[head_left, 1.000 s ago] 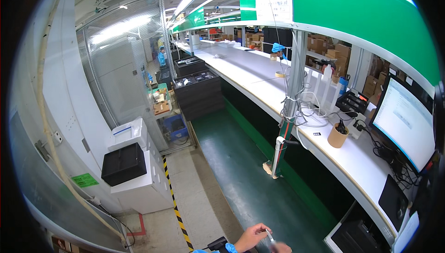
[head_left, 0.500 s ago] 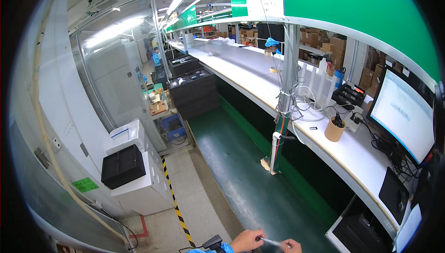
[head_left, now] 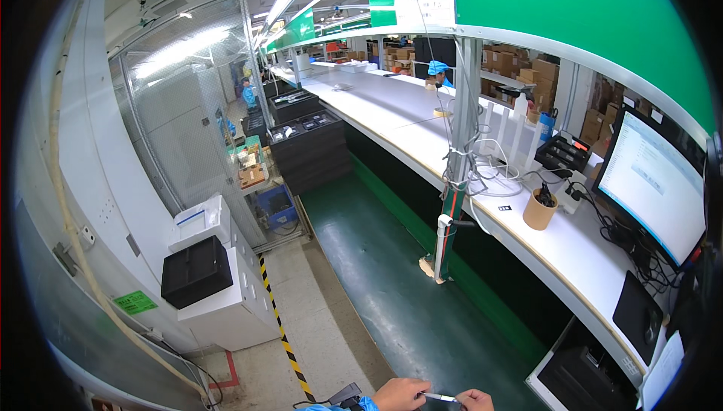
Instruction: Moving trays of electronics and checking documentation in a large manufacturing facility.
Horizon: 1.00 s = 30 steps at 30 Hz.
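At the bottom edge my left hand (head_left: pixel 399 394) is closed, its fingertips pinching one end of a slim white pen-like stick (head_left: pixel 440 397). The stick lies nearly level between my hands, with a darker part towards its right end. My right hand (head_left: pixel 476 400) has its fingers curled round that right end. Both hands are partly cut off by the picture's lower edge. A blue sleeve (head_left: pixel 368 403) and a dark strap-like device show at my left wrist.
A long white workbench (head_left: pixel 392 121) runs along the right, with a monitor (head_left: pixel 651 185), cables and a brown pen cup (head_left: pixel 539 211). A metal post (head_left: pixel 465 102) stands at its edge. Black trays (head_left: pixel 309 126) are stacked ahead; a white cabinet (head_left: pixel 233 305) stands left. People in blue caps are farther off.
The stick was smeared by motion and now shows sharply, lying more level. My view has shifted slightly. Behind the bench, the person in a blue cap has moved a little.
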Each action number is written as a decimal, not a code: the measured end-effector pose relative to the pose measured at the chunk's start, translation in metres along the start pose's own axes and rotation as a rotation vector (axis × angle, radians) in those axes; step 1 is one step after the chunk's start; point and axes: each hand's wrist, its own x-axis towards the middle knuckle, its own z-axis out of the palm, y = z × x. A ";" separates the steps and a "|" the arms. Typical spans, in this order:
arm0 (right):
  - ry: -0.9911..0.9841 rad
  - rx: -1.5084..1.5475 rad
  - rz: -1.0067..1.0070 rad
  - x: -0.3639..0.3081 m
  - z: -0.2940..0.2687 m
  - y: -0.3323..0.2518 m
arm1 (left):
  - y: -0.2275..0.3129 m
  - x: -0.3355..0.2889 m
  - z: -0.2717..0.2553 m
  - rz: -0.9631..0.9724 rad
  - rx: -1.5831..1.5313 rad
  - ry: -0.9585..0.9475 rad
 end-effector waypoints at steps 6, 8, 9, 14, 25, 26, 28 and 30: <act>-0.071 0.006 0.100 -0.001 -0.009 0.011 | -0.001 0.003 -0.002 0.087 0.040 -0.059; -0.083 -0.018 0.151 -0.002 -0.012 0.009 | -0.001 0.003 -0.002 0.096 0.039 -0.064; -0.095 -0.043 0.204 -0.004 -0.013 0.007 | -0.002 0.004 -0.001 0.105 0.038 -0.068; -0.245 -0.103 0.241 -0.006 -0.021 -0.009 | -0.002 0.003 0.000 0.132 0.022 -0.129; -0.425 -0.059 0.397 -0.010 -0.032 -0.014 | 0.012 0.003 -0.009 0.213 0.045 -0.217; -0.416 -0.043 0.399 -0.009 -0.032 -0.014 | 0.012 0.003 -0.009 0.215 0.061 -0.229; -0.418 -0.037 0.412 -0.009 -0.031 -0.014 | 0.011 0.003 -0.006 0.248 0.038 -0.222; -0.427 0.061 0.431 -0.008 -0.027 -0.015 | 0.009 0.001 -0.001 0.209 0.032 -0.208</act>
